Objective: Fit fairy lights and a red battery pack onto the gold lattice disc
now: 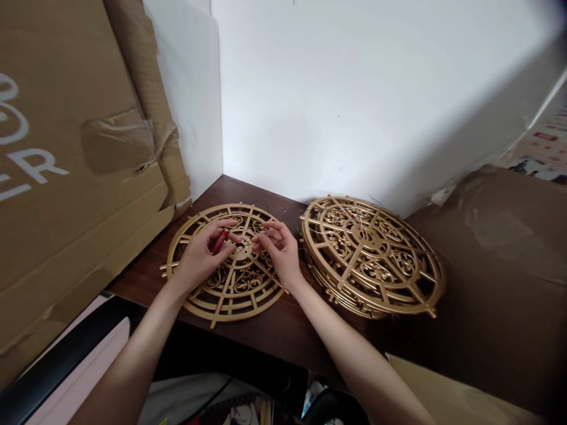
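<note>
A round gold openwork wheel (221, 310) with scrolls and spokes lies flat on the dark wooden table. Over its left half, my left hand (206, 254) is closed around a small red object (220, 241), whose exact kind I cannot make out. At the wheel's hub, my right hand (279, 251) has thumb and fingers pinched on what looks like a thin wire (253, 241). The two hands are close together but apart. To the right stands a stack of similar gold wheels (376, 251); red and white wires (362, 223) stick up from the top one's centre.
A large cardboard box (66, 147) rises at the left and a white wall (332, 100) at the back. More cardboard (496, 248) stands at the right. The front edge of the table (248, 342) runs below my forearms, with cluttered items lower down.
</note>
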{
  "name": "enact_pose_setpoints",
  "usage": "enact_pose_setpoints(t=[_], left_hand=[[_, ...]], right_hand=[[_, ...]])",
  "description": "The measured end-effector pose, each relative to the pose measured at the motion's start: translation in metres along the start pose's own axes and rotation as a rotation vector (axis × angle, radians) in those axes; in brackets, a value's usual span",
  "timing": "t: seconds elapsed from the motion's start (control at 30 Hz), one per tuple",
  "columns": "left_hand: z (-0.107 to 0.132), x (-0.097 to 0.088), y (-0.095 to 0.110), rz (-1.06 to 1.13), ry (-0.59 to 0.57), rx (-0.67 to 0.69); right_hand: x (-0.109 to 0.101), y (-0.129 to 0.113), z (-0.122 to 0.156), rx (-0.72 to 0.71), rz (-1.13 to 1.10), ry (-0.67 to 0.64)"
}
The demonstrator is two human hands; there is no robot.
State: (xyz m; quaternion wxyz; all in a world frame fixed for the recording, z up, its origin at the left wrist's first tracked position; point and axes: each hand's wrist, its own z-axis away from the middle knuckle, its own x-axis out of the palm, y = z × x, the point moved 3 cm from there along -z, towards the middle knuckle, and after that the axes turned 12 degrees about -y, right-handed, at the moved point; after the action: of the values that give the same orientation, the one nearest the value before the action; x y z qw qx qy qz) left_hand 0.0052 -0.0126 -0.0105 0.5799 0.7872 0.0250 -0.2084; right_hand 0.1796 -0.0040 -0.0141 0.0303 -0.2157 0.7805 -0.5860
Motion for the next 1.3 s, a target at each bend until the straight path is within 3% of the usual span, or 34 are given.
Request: enact_pose_setpoints(t=[0.17, 0.47, 0.73, 1.1, 1.3], left_hand=[[0.002, 0.0, 0.006, -0.029, -0.014, 0.018], [0.0, 0.003, -0.001, -0.119, -0.133, -0.011], [0.001, 0.002, 0.001, -0.097, -0.142, -0.02], [0.004, -0.004, 0.012, -0.004, 0.043, 0.006], [0.005, -0.004, 0.014, 0.035, 0.058, 0.006]], right_hand=[[0.001, 0.0, 0.002, -0.004, -0.014, 0.009], [0.004, 0.004, 0.001, 0.128, 0.057, -0.139], [0.005, 0.001, 0.001, 0.086, 0.1, -0.129], [0.006, 0.006, 0.003, 0.083, 0.331, -0.202], [0.007, 0.003, 0.005, 0.009, 0.548, -0.238]])
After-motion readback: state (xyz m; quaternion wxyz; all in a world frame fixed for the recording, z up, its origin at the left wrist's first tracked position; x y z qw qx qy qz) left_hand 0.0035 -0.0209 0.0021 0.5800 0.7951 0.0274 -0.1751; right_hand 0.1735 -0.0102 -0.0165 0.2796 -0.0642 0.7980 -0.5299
